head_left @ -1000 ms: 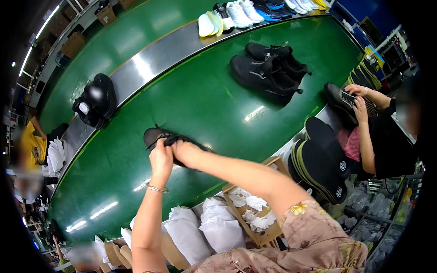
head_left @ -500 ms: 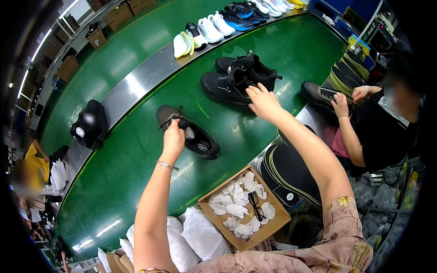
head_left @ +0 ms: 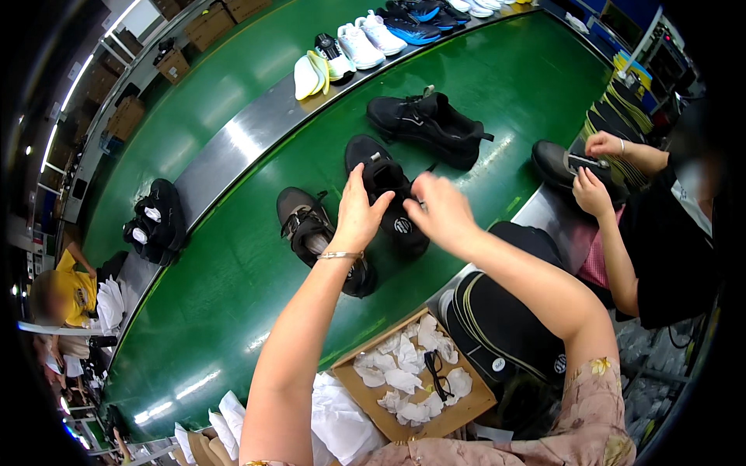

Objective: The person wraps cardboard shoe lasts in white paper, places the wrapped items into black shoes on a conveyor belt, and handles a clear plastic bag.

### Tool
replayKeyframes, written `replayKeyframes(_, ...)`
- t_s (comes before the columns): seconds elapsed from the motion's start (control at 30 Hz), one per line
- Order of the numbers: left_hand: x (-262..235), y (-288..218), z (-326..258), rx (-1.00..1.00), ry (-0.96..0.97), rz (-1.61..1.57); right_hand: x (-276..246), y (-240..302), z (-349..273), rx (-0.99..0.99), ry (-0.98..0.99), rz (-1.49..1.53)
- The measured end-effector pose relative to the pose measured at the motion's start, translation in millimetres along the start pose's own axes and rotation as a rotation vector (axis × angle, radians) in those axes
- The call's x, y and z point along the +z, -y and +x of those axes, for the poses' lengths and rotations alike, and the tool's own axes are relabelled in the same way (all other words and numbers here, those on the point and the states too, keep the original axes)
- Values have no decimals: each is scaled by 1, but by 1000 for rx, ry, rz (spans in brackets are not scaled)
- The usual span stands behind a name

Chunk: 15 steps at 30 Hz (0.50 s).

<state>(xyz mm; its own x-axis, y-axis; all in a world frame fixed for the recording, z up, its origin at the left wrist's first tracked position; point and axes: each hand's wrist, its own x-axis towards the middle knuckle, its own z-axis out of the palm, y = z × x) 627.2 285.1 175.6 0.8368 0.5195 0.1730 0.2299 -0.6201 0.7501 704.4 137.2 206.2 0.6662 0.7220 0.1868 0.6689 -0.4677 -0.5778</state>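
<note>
A black shoe stands on the green belt in front of me, between both my hands. My left hand lies along its left side, thumb and fingers apart. Curled at its right edge near the opening, the fingers of my right hand close on the shoe; the fingertips are partly hidden. Just left of it stands a grey-and-black shoe with white stuffing inside, partly behind my left wrist. Beyond my right hand another black shoe rests on the belt.
A cardboard box with crumpled white paper and black glasses stands near me. White paper bundles lie beside it. Black insole-like pieces are stacked at right, by a co-worker handling a shoe. More shoes line the metal ledge.
My left hand has left the grey-and-black shoe and moved right to the black shoe. That shoe has come nearer and turned, away from its neighbour; my right hand has moved nearer too.
</note>
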Motion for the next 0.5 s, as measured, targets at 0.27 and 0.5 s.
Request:
replayKeyframes(0.27, 21, 44, 42, -316, 13, -519, 44, -58, 94, 234, 199, 772)
replayKeyframes(0.5, 27, 58, 32, -399, -14, -925, 75, -69, 95, 369, 233, 944)
